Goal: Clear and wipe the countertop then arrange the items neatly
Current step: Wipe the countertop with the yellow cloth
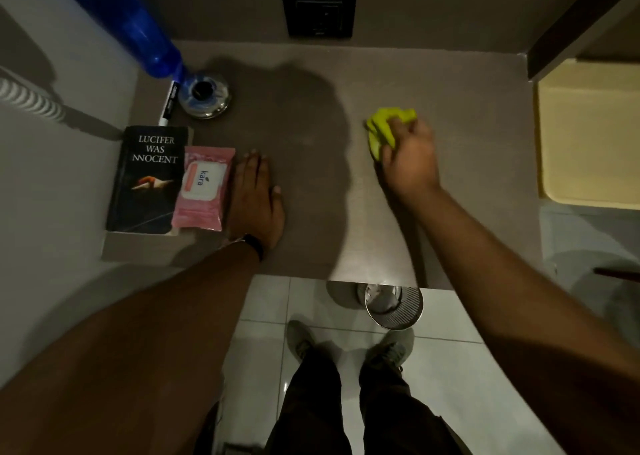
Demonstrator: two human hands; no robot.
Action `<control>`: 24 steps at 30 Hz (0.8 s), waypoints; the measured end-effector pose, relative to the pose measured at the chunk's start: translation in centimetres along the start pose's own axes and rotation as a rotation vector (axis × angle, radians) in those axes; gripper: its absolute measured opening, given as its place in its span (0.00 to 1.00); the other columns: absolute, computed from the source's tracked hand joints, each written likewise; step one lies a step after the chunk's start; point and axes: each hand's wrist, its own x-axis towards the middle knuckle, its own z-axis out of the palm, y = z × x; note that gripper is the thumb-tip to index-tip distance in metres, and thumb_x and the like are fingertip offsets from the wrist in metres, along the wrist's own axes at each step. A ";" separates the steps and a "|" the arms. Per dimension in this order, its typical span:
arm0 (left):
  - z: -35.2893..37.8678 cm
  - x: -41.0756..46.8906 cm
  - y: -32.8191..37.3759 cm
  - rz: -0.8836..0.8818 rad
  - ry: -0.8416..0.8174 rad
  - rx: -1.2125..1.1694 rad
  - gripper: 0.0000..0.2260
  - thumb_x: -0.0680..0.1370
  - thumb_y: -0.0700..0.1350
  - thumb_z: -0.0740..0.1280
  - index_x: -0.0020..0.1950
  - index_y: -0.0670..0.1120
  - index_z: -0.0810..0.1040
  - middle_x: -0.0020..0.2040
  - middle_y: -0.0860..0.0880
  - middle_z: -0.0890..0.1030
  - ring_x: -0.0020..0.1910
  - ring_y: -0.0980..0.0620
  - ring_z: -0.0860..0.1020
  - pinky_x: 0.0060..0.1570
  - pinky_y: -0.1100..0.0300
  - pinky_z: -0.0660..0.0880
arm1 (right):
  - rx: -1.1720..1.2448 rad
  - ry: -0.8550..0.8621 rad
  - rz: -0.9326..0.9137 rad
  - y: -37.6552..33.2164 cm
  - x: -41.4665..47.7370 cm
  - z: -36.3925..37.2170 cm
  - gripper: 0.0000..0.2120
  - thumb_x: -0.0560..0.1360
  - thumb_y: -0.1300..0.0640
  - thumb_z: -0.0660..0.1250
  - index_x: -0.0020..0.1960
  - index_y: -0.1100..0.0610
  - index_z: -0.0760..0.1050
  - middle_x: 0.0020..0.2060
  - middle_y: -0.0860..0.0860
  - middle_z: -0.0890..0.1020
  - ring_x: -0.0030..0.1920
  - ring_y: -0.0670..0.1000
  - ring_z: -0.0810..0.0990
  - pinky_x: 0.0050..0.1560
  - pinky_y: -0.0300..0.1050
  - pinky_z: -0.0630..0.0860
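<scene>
On the grey-brown countertop (450,83) my right hand (408,158) presses a bunched yellow-green cloth (384,125) against the right part of the surface. My left hand (254,198) lies flat, palm down, fingers together, just right of a pink wipes pack (204,187). A black book (147,180) lies beside the pack at the counter's left edge. Behind them lie a white marker (168,102) and a shiny round metal dish (206,96), with a blue bottle (138,28) standing at the back left corner.
A dark switch plate (319,11) is on the back wall. A pale yellow surface (588,132) adjoins the counter on the right. Below the front edge stands a metal mesh bin (393,305) on the white tiled floor, near my shoes.
</scene>
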 end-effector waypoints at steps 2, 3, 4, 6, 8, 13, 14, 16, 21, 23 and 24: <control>0.1 0.0 0.0 -0.002 0.008 -0.019 0.28 0.85 0.49 0.56 0.84 0.40 0.61 0.85 0.41 0.59 0.85 0.41 0.57 0.83 0.42 0.54 | -0.006 0.016 -0.163 -3.2 4.1 0.9 0.15 0.81 0.58 0.65 0.66 0.54 0.79 0.63 0.56 0.79 0.65 0.54 0.79 0.74 0.45 0.69; 0.1 -0.1 0.0 -0.013 0.018 -0.040 0.29 0.85 0.50 0.56 0.84 0.40 0.60 0.85 0.41 0.59 0.85 0.41 0.56 0.83 0.42 0.54 | 0.044 0.019 -0.222 -4.8 5.4 1.5 0.10 0.82 0.58 0.65 0.60 0.49 0.80 0.59 0.49 0.80 0.61 0.44 0.80 0.73 0.41 0.69; 0.1 -0.2 0.0 -0.027 0.030 -0.059 0.31 0.84 0.51 0.57 0.85 0.39 0.57 0.85 0.41 0.58 0.85 0.41 0.56 0.84 0.43 0.53 | 0.055 -0.007 -0.292 -6.3 6.3 2.2 0.10 0.82 0.58 0.65 0.59 0.46 0.80 0.59 0.45 0.78 0.62 0.40 0.78 0.73 0.39 0.68; 0.0 -0.4 0.2 -0.039 0.056 -0.073 0.34 0.84 0.54 0.57 0.85 0.39 0.52 0.86 0.40 0.55 0.85 0.42 0.54 0.84 0.45 0.52 | 0.050 -0.095 -0.380 -9.1 7.2 3.4 0.16 0.81 0.57 0.66 0.68 0.51 0.80 0.65 0.56 0.78 0.67 0.56 0.76 0.70 0.50 0.70; 0.0 -0.6 0.3 -0.040 0.096 -0.092 0.36 0.84 0.56 0.55 0.86 0.39 0.50 0.86 0.40 0.53 0.86 0.42 0.53 0.85 0.47 0.50 | 0.041 -0.199 -0.449 -11.2 6.7 3.8 0.20 0.81 0.55 0.66 0.72 0.54 0.78 0.68 0.61 0.76 0.68 0.63 0.75 0.68 0.52 0.70; 0.0 -0.8 0.0 -0.126 0.259 -0.210 0.33 0.85 0.58 0.53 0.84 0.38 0.59 0.84 0.39 0.60 0.85 0.40 0.57 0.84 0.48 0.51 | 0.106 -0.351 -0.747 -12.6 3.4 3.7 0.21 0.81 0.53 0.69 0.73 0.53 0.78 0.72 0.62 0.74 0.71 0.62 0.75 0.73 0.45 0.67; 0.1 -0.8 -0.1 -0.136 0.273 -0.238 0.32 0.85 0.57 0.54 0.83 0.37 0.61 0.83 0.38 0.62 0.84 0.39 0.59 0.84 0.47 0.53 | 0.089 -0.369 -0.745 -12.3 2.5 3.8 0.22 0.81 0.52 0.68 0.74 0.50 0.77 0.73 0.61 0.73 0.71 0.61 0.74 0.73 0.46 0.67; 0.2 -0.9 -0.2 -0.135 0.276 -0.288 0.31 0.85 0.56 0.54 0.81 0.36 0.65 0.81 0.37 0.66 0.82 0.38 0.63 0.83 0.47 0.56 | 0.086 -0.409 -0.722 -11.5 0.1 3.4 0.22 0.80 0.49 0.69 0.74 0.49 0.78 0.70 0.59 0.75 0.68 0.59 0.76 0.71 0.49 0.70; 0.2 -1.5 -0.3 -0.084 0.237 -0.388 0.34 0.83 0.59 0.55 0.79 0.35 0.68 0.79 0.36 0.69 0.80 0.38 0.66 0.82 0.47 0.60 | 0.158 -0.387 -0.804 -9.0 -7.3 1.7 0.16 0.79 0.49 0.69 0.58 0.58 0.87 0.54 0.63 0.82 0.52 0.63 0.82 0.53 0.55 0.79; -0.1 -1.8 -0.2 -0.056 0.169 -0.434 0.39 0.82 0.66 0.54 0.80 0.37 0.67 0.80 0.39 0.68 0.82 0.41 0.65 0.82 0.58 0.55 | 0.218 -0.358 -0.812 -7.9 -8.9 1.4 0.14 0.76 0.54 0.70 0.53 0.61 0.88 0.47 0.62 0.84 0.45 0.63 0.84 0.46 0.52 0.81; -0.3 -1.7 -0.2 -0.047 0.167 -0.457 0.41 0.82 0.69 0.52 0.80 0.37 0.67 0.80 0.39 0.69 0.81 0.41 0.65 0.82 0.58 0.55 | 0.234 -0.360 -0.822 -7.3 -9.5 1.2 0.11 0.75 0.57 0.73 0.54 0.60 0.89 0.47 0.61 0.84 0.45 0.61 0.84 0.47 0.51 0.81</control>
